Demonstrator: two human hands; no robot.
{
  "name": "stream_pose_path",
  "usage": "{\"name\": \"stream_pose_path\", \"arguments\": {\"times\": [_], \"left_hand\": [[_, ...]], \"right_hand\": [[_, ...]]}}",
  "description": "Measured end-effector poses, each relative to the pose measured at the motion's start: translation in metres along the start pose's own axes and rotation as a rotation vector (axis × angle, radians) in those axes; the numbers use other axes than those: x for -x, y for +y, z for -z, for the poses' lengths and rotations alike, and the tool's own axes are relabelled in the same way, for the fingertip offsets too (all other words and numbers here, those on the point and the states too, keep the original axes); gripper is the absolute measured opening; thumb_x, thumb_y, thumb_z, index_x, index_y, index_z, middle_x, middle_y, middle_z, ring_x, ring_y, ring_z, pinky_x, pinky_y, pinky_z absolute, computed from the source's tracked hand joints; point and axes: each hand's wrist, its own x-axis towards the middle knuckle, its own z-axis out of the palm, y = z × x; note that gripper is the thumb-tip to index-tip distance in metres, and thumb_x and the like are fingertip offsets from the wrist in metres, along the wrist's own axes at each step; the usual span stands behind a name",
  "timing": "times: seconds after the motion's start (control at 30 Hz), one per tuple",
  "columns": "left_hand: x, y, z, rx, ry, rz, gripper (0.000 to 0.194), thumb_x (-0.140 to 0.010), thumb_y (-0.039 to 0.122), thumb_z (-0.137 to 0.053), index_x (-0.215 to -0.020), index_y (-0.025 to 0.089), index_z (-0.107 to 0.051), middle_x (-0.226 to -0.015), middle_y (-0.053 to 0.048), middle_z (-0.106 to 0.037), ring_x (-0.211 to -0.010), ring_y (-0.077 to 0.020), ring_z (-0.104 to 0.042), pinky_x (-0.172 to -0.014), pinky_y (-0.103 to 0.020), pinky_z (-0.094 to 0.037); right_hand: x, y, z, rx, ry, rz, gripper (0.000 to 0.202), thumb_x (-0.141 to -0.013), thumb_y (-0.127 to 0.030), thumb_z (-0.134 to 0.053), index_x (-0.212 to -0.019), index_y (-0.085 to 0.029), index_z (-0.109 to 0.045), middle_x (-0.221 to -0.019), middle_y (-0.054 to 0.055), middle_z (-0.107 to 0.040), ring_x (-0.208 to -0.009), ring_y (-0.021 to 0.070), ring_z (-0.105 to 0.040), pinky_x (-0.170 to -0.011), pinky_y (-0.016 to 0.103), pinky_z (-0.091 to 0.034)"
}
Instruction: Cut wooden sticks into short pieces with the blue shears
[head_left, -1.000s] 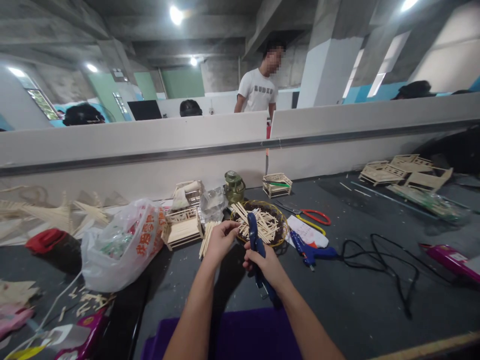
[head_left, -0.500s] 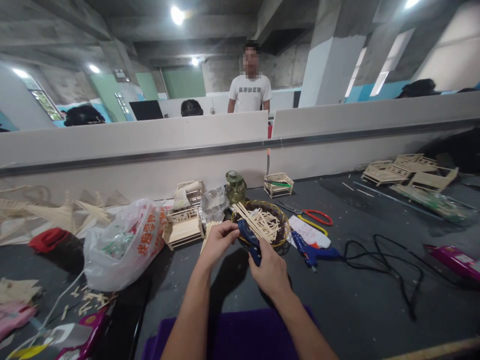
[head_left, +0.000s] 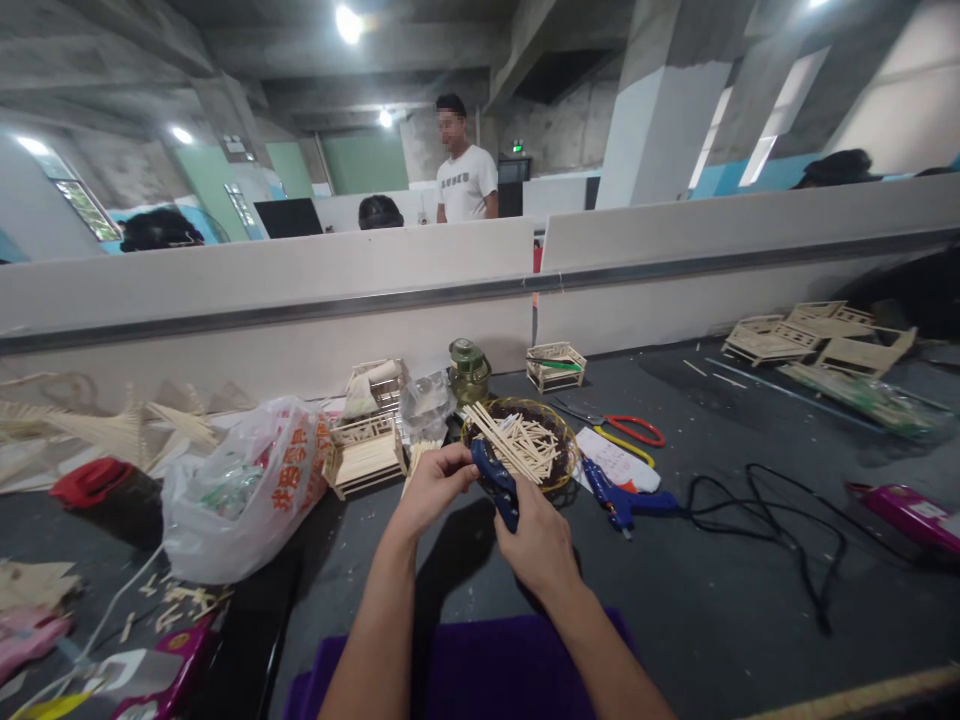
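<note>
Wrapped around a dark blue plier-like tool [head_left: 496,482], my right hand [head_left: 538,540] holds it over the near edge of a round basket [head_left: 568,440]. My left hand [head_left: 435,492] is closed in a pinch, fingertips against the tool's head; what they hold is too small to make out. Thin wooden sticks [head_left: 525,445] lie piled in the basket, just beyond the tool. More sticks [head_left: 422,452] lie behind my left hand. To the left stands a small wooden model bed [head_left: 367,455] with a railed back.
At right lie scissors [head_left: 634,430], a blue glue gun [head_left: 626,505] and its looped black cord [head_left: 780,540]. A white plastic bag [head_left: 244,500] stands at left. A green jar [head_left: 469,372] is behind the basket. Several model beds [head_left: 769,340] sit far right; a person [head_left: 466,182] stands beyond the partition.
The tool has turned slightly in my right hand, showing more of its side. My hands have barely moved. The person beyond the partition has shifted left and turned.
</note>
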Motion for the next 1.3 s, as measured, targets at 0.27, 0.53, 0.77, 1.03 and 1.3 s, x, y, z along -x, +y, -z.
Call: {"name": "stream_pose_path", "arguments": {"times": [0.27,0.53,0.77,1.03,1.3], "left_hand": [[-0.001,0.003,0.001,-0.067,-0.009,-0.018,0.022,-0.078,0.033,-0.064,-0.072,0.012,-0.065,-0.064,0.000,-0.050,-0.060,-0.0097,-0.042,-0.056,-0.020,-0.034],[-0.002,0.005,-0.004,-0.200,0.001,-0.120,0.021,-0.081,0.031,-0.061,-0.071,0.013,-0.069,-0.069,-0.003,-0.058,-0.070,-0.0147,-0.051,-0.067,-0.025,-0.040],[-0.010,-0.003,-0.011,-0.188,0.071,-0.073,0.022,-0.077,0.032,-0.063,-0.066,0.013,-0.067,-0.065,-0.002,-0.058,-0.067,-0.0146,-0.051,-0.064,-0.024,-0.039],[-0.015,-0.009,-0.014,-0.181,0.121,-0.055,0.017,-0.074,0.028,-0.063,-0.066,0.013,-0.066,-0.065,-0.001,-0.060,-0.065,-0.0139,-0.052,-0.064,-0.024,-0.040],[-0.015,-0.010,-0.014,-0.203,0.123,-0.064,0.016,-0.074,0.026,-0.062,-0.066,0.013,-0.066,-0.066,-0.002,-0.060,-0.067,-0.0146,-0.053,-0.065,-0.025,-0.041]], "right_hand": [[-0.001,0.001,0.000,0.014,0.005,0.014,0.042,-0.079,-0.024,-0.053,-0.121,-0.016,-0.049,-0.112,0.012,-0.062,-0.103,0.0244,-0.059,-0.084,0.032,-0.043],[0.003,-0.002,0.006,0.090,-0.076,-0.042,0.017,-0.086,-0.028,-0.048,-0.099,-0.020,-0.055,-0.082,0.006,-0.068,-0.074,0.0212,-0.065,-0.063,0.027,-0.036],[-0.006,0.007,0.000,0.078,-0.112,-0.054,0.015,-0.088,-0.032,-0.048,-0.089,-0.019,-0.057,-0.074,0.007,-0.069,-0.071,0.0211,-0.066,-0.060,0.026,-0.034],[-0.010,0.014,-0.006,-0.060,-0.088,-0.020,0.014,-0.086,-0.025,-0.049,-0.091,-0.017,-0.060,-0.078,0.007,-0.069,-0.076,0.0191,-0.065,-0.067,0.024,-0.040],[-0.009,0.015,-0.006,-0.112,-0.082,-0.005,0.016,-0.085,-0.022,-0.048,-0.095,-0.016,-0.060,-0.079,0.007,-0.069,-0.077,0.0196,-0.065,-0.068,0.024,-0.041]]}}
